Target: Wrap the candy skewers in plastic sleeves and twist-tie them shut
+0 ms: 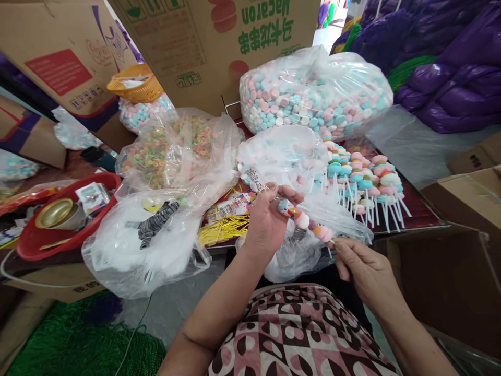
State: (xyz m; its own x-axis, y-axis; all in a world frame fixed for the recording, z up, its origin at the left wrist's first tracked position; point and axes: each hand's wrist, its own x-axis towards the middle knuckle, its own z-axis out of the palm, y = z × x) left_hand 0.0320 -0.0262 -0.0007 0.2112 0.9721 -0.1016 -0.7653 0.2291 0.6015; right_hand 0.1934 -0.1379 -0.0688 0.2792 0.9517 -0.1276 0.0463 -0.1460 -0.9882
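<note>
My right hand (362, 269) pinches the lower end of the white stick of a marshmallow skewer (301, 219), threaded with pink, white and blue marshmallows. The skewer slants up to the left, its top end at my left hand (272, 214). That hand is closed on a clear printed plastic wrapper (253, 178), which sticks out above the fingers. How far the skewer is inside the wrapper I cannot tell. Below my left hand lies a bunched clear plastic bag (297, 258). Finished-looking marshmallow skewers (362, 180) with white sticks are stacked at the right of the table.
A big bag of marshmallows (313, 99) stands behind, before a cardboard box (219, 52). Yellow ties (223, 230) lie left of my hands. Further left are a bag of gummy rings (176, 141), a white-filled bag (156, 261) and a red basin (29, 243).
</note>
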